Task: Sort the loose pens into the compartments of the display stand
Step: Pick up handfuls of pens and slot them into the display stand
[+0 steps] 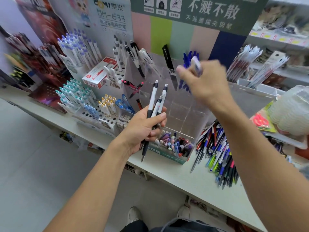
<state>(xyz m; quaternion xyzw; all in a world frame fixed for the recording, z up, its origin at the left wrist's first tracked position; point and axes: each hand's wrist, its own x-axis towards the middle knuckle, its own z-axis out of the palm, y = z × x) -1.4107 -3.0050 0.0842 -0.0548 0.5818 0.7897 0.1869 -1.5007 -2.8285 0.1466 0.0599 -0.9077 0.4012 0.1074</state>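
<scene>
My left hand (143, 129) grips a small bunch of white-and-black pens (154, 104), tips down, in front of the clear acrylic display stand (184, 113). My right hand (205, 81), blurred by motion, holds a blue-and-white pen (197, 65) over the stand's back compartment, where several blue pens (189, 58) stand. A black pen (169, 66) leans in the neighbouring back compartment. Black-and-white pens (133, 56) fill the back-left one. The front row holds mixed small pens (175, 143). A heap of loose pens (217, 151) lies on the shelf to the right.
To the left stand white holders with purple-capped pens (76, 47), teal-capped pens (73, 92) and yellow-capped pens (108, 104), plus a red-and-white box (98, 74). Packaged pens (247, 64) hang at the right. A plastic bag (291, 111) sits at far right. The white shelf edge (175, 180) runs diagonally.
</scene>
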